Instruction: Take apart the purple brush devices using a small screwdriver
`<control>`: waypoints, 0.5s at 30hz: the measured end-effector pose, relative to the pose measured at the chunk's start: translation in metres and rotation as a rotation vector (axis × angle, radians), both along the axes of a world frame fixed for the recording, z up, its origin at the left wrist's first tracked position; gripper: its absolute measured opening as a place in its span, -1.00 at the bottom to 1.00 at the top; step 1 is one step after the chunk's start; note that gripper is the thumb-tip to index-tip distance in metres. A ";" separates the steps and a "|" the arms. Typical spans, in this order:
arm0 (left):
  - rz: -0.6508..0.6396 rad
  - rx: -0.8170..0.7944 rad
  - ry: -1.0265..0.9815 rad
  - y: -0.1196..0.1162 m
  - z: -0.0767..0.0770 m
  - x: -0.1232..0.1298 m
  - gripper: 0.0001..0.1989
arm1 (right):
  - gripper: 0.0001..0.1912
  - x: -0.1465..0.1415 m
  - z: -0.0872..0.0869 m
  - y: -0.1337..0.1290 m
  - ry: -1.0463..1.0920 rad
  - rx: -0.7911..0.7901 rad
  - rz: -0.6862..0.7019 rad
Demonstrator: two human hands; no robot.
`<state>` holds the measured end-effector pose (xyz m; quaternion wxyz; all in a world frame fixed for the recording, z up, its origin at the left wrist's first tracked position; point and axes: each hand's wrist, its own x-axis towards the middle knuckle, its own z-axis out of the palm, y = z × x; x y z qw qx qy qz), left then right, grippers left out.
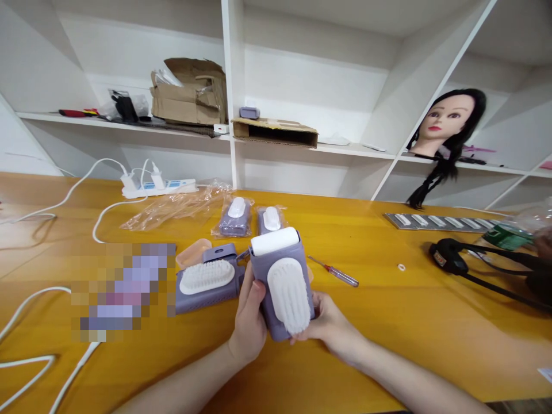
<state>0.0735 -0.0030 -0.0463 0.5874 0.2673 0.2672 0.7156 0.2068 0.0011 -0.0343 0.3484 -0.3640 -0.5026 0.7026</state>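
Between my two hands is a purple box-shaped device with a white oval brush pad on its face and a white roller across its top, raised above the table and slightly tilted. My left hand is closed on its left side, thumb on the front edge. My right hand grips the lower right corner, its fingers partly hidden behind the device. Left of it lies a similar purple piece with a white bristled pad, beside a peach-coloured cover. A screwdriver with a clear handle rests to the right.
Two bagged purple devices stand behind my hands. A white power strip and cables lie at left, near a pixelated object. At right are a small ring, a black strapped object and a metal strip. Shelves hold cardboard boxes and a mannequin head.
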 end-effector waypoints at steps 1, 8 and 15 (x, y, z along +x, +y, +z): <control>-0.010 -0.007 0.000 0.000 0.001 -0.001 -0.60 | -0.70 0.000 0.001 0.000 0.004 0.015 0.027; 0.118 0.098 0.082 0.015 0.029 -0.026 -0.58 | -0.74 0.020 0.019 0.009 -0.156 0.167 0.065; 0.176 0.054 0.448 0.027 0.036 -0.036 -0.83 | -0.71 0.049 0.038 0.024 -0.363 0.296 0.039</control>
